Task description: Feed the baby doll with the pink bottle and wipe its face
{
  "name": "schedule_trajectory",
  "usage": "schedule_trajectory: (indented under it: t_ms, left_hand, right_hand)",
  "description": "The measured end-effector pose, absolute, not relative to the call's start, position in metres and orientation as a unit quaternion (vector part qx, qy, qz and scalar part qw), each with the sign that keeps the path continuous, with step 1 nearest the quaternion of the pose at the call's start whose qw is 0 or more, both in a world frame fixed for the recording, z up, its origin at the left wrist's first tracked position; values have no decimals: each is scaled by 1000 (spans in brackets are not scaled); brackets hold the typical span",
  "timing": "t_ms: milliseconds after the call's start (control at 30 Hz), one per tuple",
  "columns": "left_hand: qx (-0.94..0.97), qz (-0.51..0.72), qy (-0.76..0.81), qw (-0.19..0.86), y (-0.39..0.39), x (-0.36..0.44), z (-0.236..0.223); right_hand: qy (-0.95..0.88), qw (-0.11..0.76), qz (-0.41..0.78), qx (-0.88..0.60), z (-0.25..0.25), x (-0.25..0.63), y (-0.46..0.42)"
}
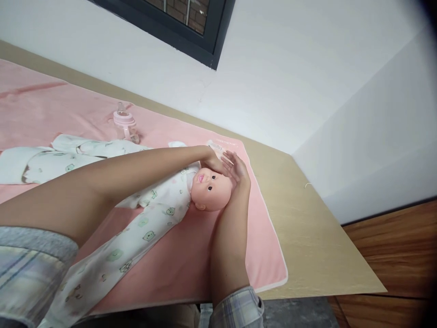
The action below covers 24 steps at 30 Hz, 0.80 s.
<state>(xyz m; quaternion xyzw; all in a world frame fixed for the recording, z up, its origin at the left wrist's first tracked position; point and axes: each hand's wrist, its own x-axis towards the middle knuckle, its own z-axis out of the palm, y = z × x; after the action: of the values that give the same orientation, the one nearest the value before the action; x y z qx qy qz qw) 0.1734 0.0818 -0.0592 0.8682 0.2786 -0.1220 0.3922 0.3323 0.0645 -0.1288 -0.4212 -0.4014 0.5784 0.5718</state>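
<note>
A baby doll [211, 189] lies on its back, its head toward the right, in a white suit [146, 214] printed with green animals. My left arm reaches across its chest, and my left hand [214, 160] is beside the far side of its head, fingers stretched toward my right hand. My right hand [239, 169] is beside the top of the head, palm turned left and fingers spread. The fingers of both hands meet or overlap; contact with the head is unclear. A pale item with small lettering [215, 146] shows just behind my left hand, partly hidden.
A pink blanket [184, 259] covers much of the wooden table [290, 218]. On it stands a clear baby bottle with a pink collar and handle [125, 123]. White walls and a dark-framed window [208, 50] lie behind; wooden panels [392, 246] are at right.
</note>
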Motion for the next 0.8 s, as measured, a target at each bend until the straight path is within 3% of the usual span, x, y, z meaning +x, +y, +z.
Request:
schedule_trajectory:
  t_ms: [100,433,800]
  left_hand:
    - [872,-173,287,357,87,170,-42]
    - [921,10,372,118,56,111,-8]
    - [880,176,416,150,15,61,-6]
  right_hand:
    - [-433,539,573,-441,-134,333,69]
    - [-443,466,596,-481,-147,330,71]
    - [-464,414,571,-536,-138,323,63]
